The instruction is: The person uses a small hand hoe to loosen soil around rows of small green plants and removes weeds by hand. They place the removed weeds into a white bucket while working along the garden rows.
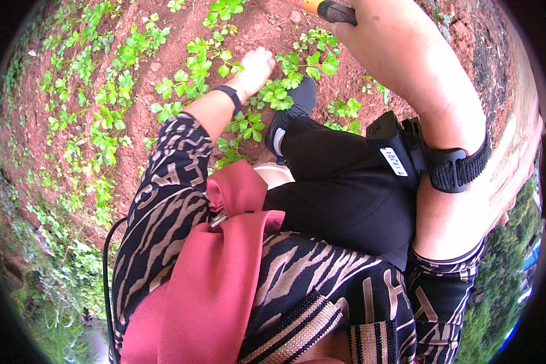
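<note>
My right hand (361, 38) is wrapped around the orange and black handle (332, 11) of a tool at the top edge of the view. The tool's working end lies out of the frame. Low over the reddish soil, my left hand (256, 67) has its fingers bent downward among leafy green seedlings (273, 94). Glare washes out those fingers, so whether they pinch anything cannot be told. A lobed-leaf plant (321, 63) grows between the two hands.
Rows of similar seedlings (111, 98) cover the soil at left. My dark shoe (300, 102) stands against the plants. A white rounded object (274, 174) shows beneath me. A black device (393, 145) is strapped to my right forearm, and a pink cloth (214, 277) hangs in front.
</note>
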`<state>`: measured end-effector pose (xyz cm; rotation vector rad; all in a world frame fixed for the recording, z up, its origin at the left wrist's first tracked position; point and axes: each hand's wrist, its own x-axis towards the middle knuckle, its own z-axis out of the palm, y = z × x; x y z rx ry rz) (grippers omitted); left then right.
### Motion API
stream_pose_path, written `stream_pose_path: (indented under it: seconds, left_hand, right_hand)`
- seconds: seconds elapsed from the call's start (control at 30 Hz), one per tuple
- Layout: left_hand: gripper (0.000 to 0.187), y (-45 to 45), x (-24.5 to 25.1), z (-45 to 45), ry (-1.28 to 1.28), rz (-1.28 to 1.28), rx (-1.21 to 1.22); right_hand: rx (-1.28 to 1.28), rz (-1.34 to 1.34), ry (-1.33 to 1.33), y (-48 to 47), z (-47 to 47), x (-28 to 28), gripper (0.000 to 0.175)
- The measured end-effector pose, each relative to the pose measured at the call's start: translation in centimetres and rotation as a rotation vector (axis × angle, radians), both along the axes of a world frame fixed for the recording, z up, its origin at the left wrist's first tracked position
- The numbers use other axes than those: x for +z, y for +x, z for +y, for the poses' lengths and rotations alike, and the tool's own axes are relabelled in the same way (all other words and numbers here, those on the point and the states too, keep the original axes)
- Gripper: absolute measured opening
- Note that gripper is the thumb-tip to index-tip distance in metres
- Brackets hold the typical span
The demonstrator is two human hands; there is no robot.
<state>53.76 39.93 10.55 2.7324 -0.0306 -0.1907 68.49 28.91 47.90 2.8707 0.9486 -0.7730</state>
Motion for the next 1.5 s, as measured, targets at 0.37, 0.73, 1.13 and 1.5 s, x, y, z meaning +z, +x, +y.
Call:
stream_pose_path:
  seconds: [0.37, 0.73, 1.13, 1.5]
  left_hand:
    - [0.018, -2.2, 0.8, 1.6, 0.112, -0.181, -0.303]
    - [0.016, -2.3, 0.7, 1.5, 0.079, -0.018, -0.11]
    - [0.016, -7.6, 5.9, 1.9, -0.146, -0.222, 0.331]
    - [0.03, -11.5, 3.6, 10.4, 0.293, 0.169, 0.477]
  right_hand:
    - [-0.019, 0.007, 0.069, -0.2, 0.1, 0.2, 0.019]
    - [-0.065, 0.02, 0.027, -0.1, 0.0, 0.7, 0.019]
    - [0.167, -0.135, 0.175, 1.1, -1.8, -2.9, 0.028]
    - [0.174, -0.131, 0.156, 1.0, -1.7, -2.8, 0.028]
